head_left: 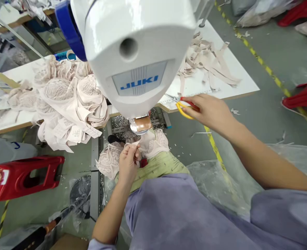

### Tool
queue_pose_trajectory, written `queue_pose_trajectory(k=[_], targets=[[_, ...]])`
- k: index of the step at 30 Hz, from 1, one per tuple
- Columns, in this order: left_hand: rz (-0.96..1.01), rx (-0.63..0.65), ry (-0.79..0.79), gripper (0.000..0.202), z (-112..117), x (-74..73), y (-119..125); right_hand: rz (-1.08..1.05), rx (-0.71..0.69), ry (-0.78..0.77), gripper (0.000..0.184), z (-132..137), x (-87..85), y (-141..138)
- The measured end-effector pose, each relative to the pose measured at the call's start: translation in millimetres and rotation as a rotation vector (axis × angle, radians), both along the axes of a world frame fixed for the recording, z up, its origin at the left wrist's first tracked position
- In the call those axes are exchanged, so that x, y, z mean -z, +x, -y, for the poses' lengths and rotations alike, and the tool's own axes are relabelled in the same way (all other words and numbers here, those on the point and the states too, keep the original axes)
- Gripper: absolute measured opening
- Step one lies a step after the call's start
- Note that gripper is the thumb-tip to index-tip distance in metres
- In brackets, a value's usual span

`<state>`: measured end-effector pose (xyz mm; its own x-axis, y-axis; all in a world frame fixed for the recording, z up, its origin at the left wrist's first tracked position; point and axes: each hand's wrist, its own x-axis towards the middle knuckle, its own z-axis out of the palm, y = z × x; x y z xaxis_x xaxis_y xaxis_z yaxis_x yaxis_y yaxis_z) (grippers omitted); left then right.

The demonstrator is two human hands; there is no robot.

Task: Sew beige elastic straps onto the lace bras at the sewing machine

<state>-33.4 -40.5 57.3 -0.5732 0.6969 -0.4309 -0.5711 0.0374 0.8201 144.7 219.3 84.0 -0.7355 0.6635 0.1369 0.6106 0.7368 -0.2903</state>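
Observation:
Below the white JUKI sewing machine [140, 52], a pale beige lace bra [157, 143] lies across my lap. My left hand [128, 159] pinches the bra near its middle, with one cup [109, 160] to the left and the other to the right. Over the right tabletop's front edge, my right hand [212, 111] grips a pair of scissors [184, 108] with yellow and red handles. Their blades point left toward the machine, and the tips lie close to a beige strip on the table.
A heap of beige bras [65, 93] overhangs the left table edge. Loose beige strips [205, 59] lie on the right tabletop [243, 74]. A red stool [25, 177] stands at lower left. Plastic sheeting [215, 180] covers floor on the right.

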Motion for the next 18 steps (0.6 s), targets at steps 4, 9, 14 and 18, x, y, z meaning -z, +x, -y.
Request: queue_pose_trajectory(k=[4,9,14,18], targets=[[0.103,0.208,-0.059,0.025,0.7,-9.4,1.2,-0.197,-0.164,0.203,0.047,24.4,-6.4,-27.4],[0.09,0.675,-0.128,0.021,4.0,-22.8,-4.6,-0.2,-0.888,-0.081,0.025,98.8,23.3,-38.7],[-0.686,0.235,-0.255,0.025,23.5,-5.2,6.9,-0.222,-0.366,-0.251,0.024,85.5,41.0,-35.6],[-0.586,0.234,-0.065,0.049,25.3,43.4,42.4,-0.45,0.224,-0.791,0.03,77.5,38.8,-35.8]])
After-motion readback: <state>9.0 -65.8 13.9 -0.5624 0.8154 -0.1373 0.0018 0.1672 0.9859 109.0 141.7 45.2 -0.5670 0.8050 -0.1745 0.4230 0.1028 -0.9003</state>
